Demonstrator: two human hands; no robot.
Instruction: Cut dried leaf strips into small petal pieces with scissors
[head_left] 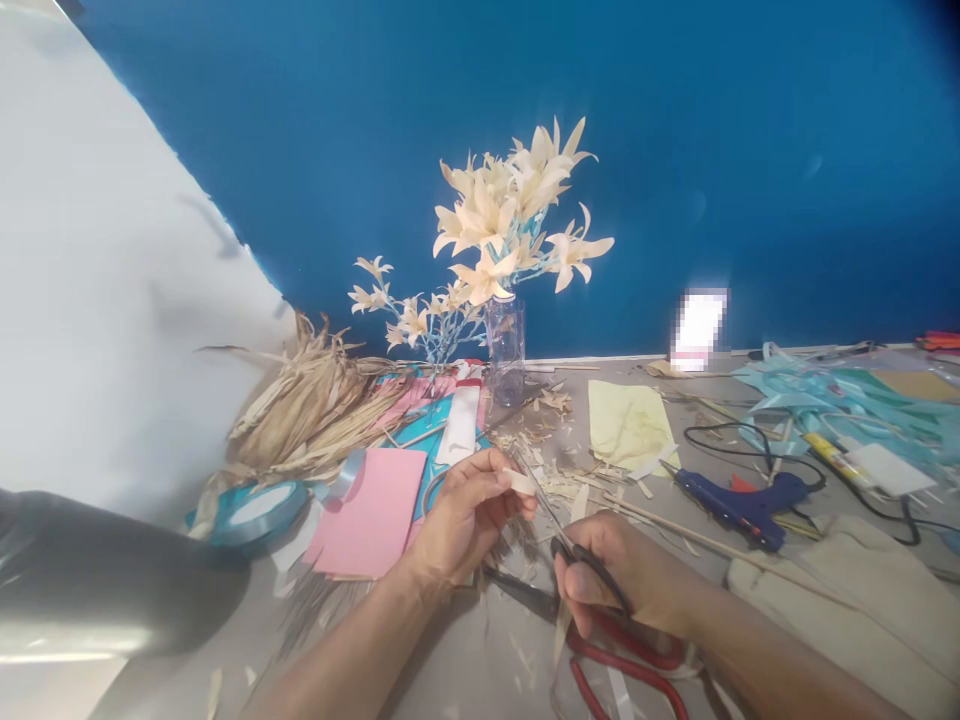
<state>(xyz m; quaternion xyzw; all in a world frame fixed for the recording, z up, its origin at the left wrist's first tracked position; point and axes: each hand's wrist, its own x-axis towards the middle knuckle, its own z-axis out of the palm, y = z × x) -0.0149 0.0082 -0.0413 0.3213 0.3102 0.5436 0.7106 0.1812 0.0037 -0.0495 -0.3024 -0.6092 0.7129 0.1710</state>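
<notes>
In my left hand [472,510] a small cream strip [519,482], perhaps dried husk, is pinched between thumb and fingers. My right hand [611,565] grips black-handled scissors [592,575], its fingers in the loops. The thin blades [551,510] point up and left, reaching the strip's right end; whether they touch it I cannot tell. Below the right hand lies a larger pair of red-handled scissors [630,665], partly hidden. Pale scraps [566,480] are scattered just beyond my hands.
Cream artificial flowers [487,210] stand in a clear bottle [507,350] by the blue wall. Dried husks [292,400], pink sheets [367,510] and a ribbon roll [259,510] lie left. A blue glue gun [742,500], yellow paper [630,425] and turquoise ribbons [840,400] lie right.
</notes>
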